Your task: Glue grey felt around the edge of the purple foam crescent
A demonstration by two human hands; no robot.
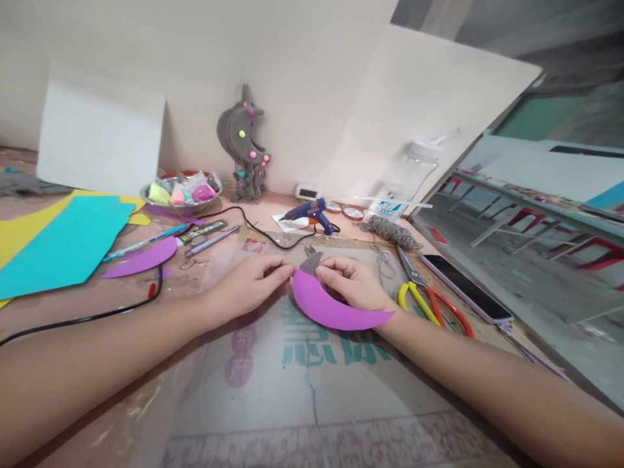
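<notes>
A purple paper crescent point(336, 307) has grey yarn point(311, 263) wrapped around its upper tip. My right hand point(351, 281) pinches it at the wrapped end, thumb on top. The other tip reaches across my right wrist. My left hand point(258, 279) is closed, its thumb and forefinger pressed together right beside the wrapped tip; what lies between them is too small to tell. Both hands are above a plastic-covered printed board point(234, 409). Behind them lies a blue glue gun point(308, 211), and to its right a skein of grey yarn point(392, 232).
Yellow-and-red-handled scissors point(433, 304) and a phone point(465, 286) lie at the right. On the left are turquoise card point(73, 240), a purple paper piece point(143, 259) and a black cord point(88, 318). A decorated grey moon point(238, 133) hangs behind, near a bowl point(182, 206) of coloured clay packets.
</notes>
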